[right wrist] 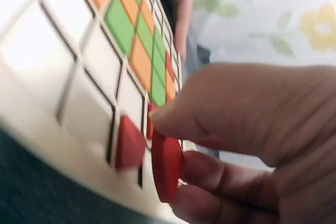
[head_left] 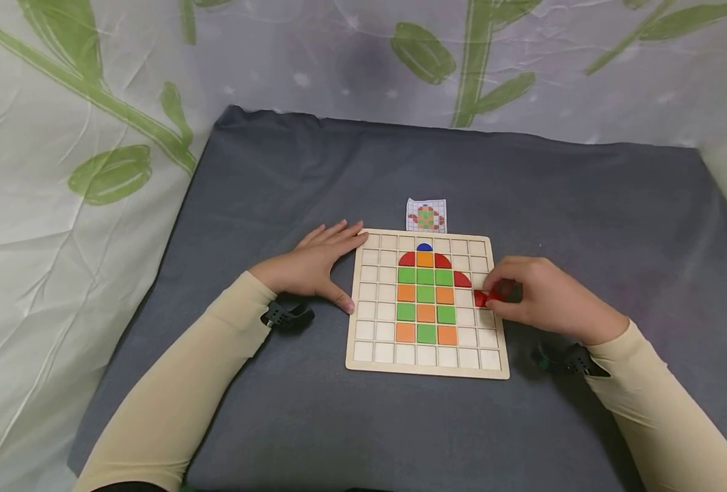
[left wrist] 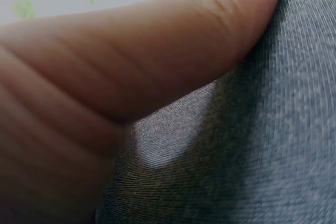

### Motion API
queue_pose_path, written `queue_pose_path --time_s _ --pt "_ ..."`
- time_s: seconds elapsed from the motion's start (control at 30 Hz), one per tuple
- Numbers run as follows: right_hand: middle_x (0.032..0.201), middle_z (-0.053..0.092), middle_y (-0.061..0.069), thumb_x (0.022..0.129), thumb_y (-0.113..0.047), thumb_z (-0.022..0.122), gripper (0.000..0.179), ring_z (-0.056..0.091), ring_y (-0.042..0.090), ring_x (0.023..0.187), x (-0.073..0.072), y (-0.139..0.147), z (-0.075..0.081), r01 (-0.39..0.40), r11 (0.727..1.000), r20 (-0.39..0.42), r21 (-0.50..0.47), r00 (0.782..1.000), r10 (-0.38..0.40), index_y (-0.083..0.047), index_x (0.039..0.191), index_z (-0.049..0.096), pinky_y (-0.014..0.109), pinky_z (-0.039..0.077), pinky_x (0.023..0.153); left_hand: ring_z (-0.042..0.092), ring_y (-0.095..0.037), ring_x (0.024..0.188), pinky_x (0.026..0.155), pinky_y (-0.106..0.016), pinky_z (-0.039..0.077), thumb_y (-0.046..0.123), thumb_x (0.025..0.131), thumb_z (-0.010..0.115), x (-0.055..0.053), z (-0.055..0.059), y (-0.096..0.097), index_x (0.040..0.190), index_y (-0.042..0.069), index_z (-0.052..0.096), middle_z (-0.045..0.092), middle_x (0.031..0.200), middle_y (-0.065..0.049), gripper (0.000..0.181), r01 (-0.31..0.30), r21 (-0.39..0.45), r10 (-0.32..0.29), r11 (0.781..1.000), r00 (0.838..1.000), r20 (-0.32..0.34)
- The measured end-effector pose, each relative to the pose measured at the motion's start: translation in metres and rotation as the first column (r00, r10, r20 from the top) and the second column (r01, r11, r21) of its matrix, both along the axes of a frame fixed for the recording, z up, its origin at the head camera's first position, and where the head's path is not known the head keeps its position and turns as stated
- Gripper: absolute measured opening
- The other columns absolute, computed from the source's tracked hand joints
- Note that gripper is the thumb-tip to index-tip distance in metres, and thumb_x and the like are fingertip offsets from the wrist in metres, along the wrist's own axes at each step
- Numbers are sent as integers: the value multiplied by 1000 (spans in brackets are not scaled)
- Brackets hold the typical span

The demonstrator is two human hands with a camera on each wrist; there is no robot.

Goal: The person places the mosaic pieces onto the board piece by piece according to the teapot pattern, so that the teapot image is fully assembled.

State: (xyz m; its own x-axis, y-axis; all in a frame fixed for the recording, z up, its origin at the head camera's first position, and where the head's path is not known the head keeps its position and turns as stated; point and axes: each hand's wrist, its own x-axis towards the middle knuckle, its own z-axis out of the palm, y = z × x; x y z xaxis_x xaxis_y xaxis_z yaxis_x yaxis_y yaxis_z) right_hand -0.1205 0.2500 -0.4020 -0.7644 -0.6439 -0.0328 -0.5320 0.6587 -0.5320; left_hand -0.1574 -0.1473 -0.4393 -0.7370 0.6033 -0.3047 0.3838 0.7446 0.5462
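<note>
A wooden grid board (head_left: 425,371) lies on the cloth, with green and orange squares in its middle columns. Red curved pieces and a blue half-circle (head_left: 424,247) sit at the top of this pattern. My left hand (head_left: 314,266) holds the board's left side between spread fingers and thumb, the fingertips at the upper corner. Over the right edge, my right hand (head_left: 542,298) pinches a red curved piece (right wrist: 167,169) between thumb and fingers. Just beside it, another red piece (right wrist: 129,142) sits in a cell near the rim.
Behind the board lies a small printed card (head_left: 426,216) with a coloured grid pattern. Dark grey cloth (head_left: 314,424) covers the table. A white curtain (head_left: 339,61) with green leaves hangs along the back and left side.
</note>
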Motion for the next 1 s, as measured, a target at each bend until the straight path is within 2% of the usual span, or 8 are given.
queue_pose_path --time_s 0.17,0.33,0.47,1.0 --pt "100 68 -12 82 -5 87 27 60 5 87 16 -5 -3 -117 993 -15 -12 993 117 -21 101 77 27 57 74 -4 -23 164 130 -48 -7 63 68 93 -1 2 1 170 18 18 4 178 1 135 1 3 -1 1000 1000 14" --pt "99 68 -11 80 -2 87 27 60 6 88 21 -9 -7 -164 986 -58 17 985 165 -18 100 77 28 57 77 -4 -22 164 131 -47 -7 62 67 94 -1 3 1 170 18 19 5 178 2 135 -5 7 4 1000 1000 10" --pt "100 69 -10 80 -1 89 28 62 5 89 21 -9 -8 -167 986 -71 20 983 168 -17 100 78 28 59 77 -3 -24 164 131 -48 -7 63 67 94 0 2 0 170 18 19 5 178 1 135 -4 9 4 1000 1000 9" --pt "100 70 -10 80 -2 90 28 61 5 84 19 -7 -8 -113 993 -13 -47 994 112 -17 99 76 25 56 70 -4 -23 164 130 -47 -7 60 67 95 0 4 1 170 18 19 5 178 1 135 -15 13 14 1000 1000 22"
